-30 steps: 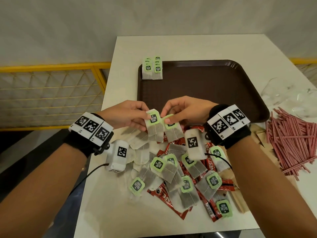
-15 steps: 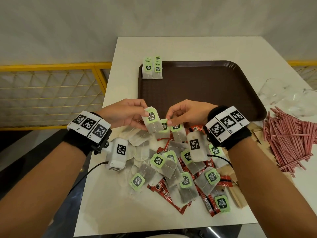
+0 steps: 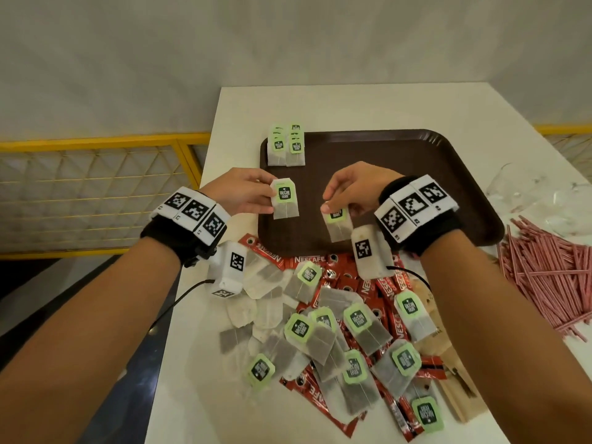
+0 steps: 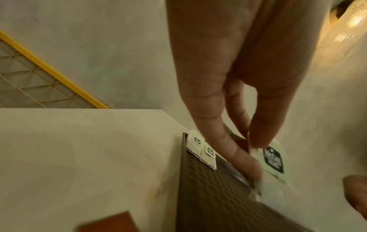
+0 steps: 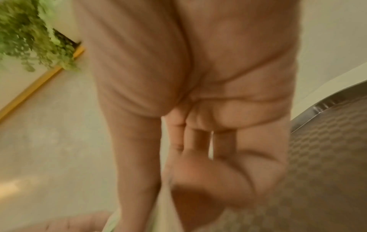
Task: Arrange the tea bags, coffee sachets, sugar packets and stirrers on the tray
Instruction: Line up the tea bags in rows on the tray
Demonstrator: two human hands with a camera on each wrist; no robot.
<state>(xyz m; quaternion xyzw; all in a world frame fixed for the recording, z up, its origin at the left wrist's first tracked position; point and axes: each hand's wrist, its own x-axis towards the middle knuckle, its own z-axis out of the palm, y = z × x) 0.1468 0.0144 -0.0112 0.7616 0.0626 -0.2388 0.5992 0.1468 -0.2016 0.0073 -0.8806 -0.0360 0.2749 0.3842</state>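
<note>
Tray [image 3: 400, 161]: brown, on white table [image 3: 352, 104], near edge hidden by both hands. Two short tea-bag stacks [image 3: 286, 145] in its far-left corner. Left hand [image 3: 238, 192] pinches one tea bag [image 3: 285, 201] above tray; right hand [image 3: 355, 187] pinches another [image 3: 337, 221], its label part-covered. Right wrist view blurred.

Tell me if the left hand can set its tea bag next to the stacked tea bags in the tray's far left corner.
Probably yes. The left hand pinches a tea bag just short of the stacked tea bags, with only bare tray between them.
</note>
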